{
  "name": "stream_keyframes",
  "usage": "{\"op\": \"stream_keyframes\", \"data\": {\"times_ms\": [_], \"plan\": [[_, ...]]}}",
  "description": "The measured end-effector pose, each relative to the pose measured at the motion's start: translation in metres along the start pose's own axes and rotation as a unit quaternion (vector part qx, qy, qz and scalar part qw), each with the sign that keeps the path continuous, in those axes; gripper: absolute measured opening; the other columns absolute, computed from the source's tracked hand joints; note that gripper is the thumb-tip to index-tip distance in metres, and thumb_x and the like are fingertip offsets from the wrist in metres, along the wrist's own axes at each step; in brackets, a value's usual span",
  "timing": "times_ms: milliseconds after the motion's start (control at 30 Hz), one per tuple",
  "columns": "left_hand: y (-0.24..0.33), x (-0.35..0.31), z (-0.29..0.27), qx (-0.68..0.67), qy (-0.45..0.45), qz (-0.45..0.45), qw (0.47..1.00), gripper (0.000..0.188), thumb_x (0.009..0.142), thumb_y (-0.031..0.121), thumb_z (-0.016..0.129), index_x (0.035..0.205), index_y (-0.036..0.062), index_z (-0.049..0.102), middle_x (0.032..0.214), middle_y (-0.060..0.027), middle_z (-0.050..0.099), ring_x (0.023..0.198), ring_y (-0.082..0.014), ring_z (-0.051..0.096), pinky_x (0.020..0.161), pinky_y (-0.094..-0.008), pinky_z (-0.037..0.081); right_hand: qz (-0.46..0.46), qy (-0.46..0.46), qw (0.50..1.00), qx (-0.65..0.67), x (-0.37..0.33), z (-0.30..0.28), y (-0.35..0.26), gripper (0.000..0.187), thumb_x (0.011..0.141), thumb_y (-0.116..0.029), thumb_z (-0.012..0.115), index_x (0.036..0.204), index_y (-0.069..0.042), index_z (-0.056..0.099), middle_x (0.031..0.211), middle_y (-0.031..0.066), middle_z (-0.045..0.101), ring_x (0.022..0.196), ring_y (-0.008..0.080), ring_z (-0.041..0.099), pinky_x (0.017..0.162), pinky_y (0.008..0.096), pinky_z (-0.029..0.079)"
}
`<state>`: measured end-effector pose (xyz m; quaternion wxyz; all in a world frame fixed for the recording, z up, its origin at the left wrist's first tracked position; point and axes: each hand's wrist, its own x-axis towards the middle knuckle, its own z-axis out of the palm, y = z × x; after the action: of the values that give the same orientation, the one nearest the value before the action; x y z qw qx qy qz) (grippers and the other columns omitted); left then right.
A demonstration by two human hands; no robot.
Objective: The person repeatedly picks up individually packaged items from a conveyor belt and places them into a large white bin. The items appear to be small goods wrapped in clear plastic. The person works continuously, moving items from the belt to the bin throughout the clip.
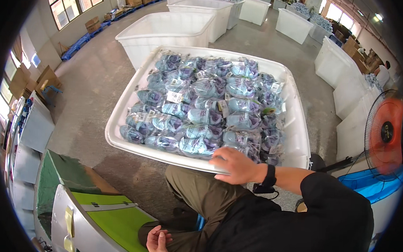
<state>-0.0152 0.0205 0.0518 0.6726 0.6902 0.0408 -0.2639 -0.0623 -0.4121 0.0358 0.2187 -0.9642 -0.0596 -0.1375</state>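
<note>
A white plastic tub (123, 143) stands right in front of me, filled with rows of light blue and purple shoes (206, 116) in clear plastic bags. Over the tub's near rim lies my right hand (238, 165), its bent fingers apart beside the nearest bagged shoes. No shoe shows in its grip; whether it touches one I cannot tell. A dark band circles that wrist. Low in the view, my left hand (158, 241) is beside my knee, loosely curled with the fingers apart and nothing visible in it.
Left of my legs is a bright green surface (118, 218) with a metal edge. An orange fan (387, 130) stands at right. More white tubs (162, 29) are behind the near one and along the right side. Blue pallets (82, 42) line the left wall.
</note>
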Motion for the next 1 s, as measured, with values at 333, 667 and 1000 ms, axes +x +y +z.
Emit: {"op": "stream_keyframes", "data": {"times_ms": [333,667,1000], "plan": [[0.007,-0.015,-0.013,-0.086,0.037,0.002,0.996,0.031,0.111,0.013,0.063,0.14,0.0007,0.064,0.12,-0.0094,0.074,0.107,-0.0168,0.071,0.096,-0.0326,0.057,-0.055,-0.024,0.998,0.015,0.066,0.08,-0.02,0.039,0.08,-0.02,0.085,0.115,-0.007,0.073,0.134,0.0153,0.06,0.136,0.0405,0.053,0.118,0.0529,0.043],[0.028,-0.078,-0.133,-0.087,0.195,0.092,0.973,0.029,0.111,0.013,0.063,0.138,0.0026,0.066,0.119,-0.006,0.074,0.11,-0.0158,0.07,0.096,-0.033,0.057,-0.081,-0.014,0.996,0.035,0.064,0.081,-0.024,0.037,0.077,-0.003,0.081,0.11,-0.002,0.064,0.134,0.019,0.053,0.136,0.0452,0.05,0.116,0.0561,0.042],[-0.032,-0.152,-0.366,0.182,0.658,0.093,0.725,0.051,0.103,0.021,0.072,0.143,-0.0066,0.061,0.138,-0.0173,0.067,0.126,-0.027,0.064,0.11,-0.0382,0.048,-0.086,-0.003,0.996,0.027,0.066,0.08,-0.027,0.037,0.075,-0.005,0.08,0.108,-0.002,0.063,0.13,0.0198,0.054,0.134,0.0463,0.05,0.115,0.0573,0.042]]}}
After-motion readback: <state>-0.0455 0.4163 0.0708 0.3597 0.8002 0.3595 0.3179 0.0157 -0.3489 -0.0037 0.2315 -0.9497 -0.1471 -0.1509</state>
